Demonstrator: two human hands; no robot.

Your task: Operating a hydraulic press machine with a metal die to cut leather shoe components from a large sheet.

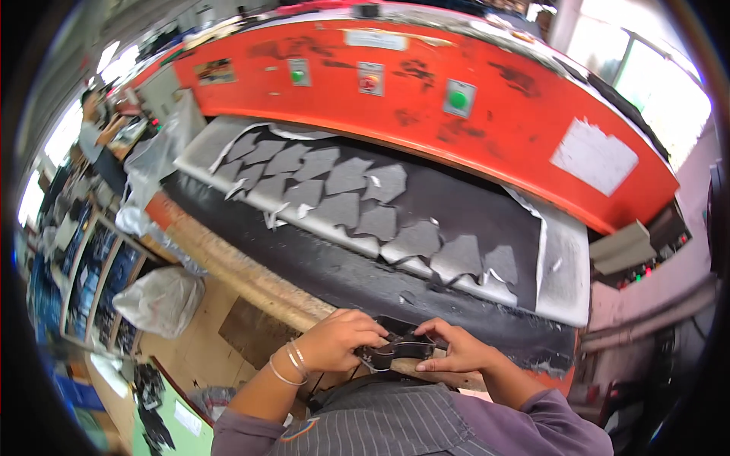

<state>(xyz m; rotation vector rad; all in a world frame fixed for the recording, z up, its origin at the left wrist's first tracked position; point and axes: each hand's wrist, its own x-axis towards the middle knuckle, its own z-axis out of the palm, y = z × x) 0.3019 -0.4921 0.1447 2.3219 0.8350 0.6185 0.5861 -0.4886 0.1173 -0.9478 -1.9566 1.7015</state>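
Both hands hold a dark, curved metal cutting die (399, 349) at the near edge of the work table, close to my body. My left hand (342, 340) grips its left side, with two pale bracelets on the wrist. The right hand (454, 348) pinches its right end between thumb and fingers. Beyond them, a dark sheet of material (471, 201) lies on a white cutting pad (566, 266). Rows of grey cut pieces (338, 209) rest on that sheet, with pale scraps among them.
A red press beam (304, 99) spans above the sheet's far side, bearing green and red buttons. A wooden edge (228, 254) runs along the table's near left. On the floor at left are a white sack (162, 300) and a rack (95, 273). Another person (103, 144) stands far left.
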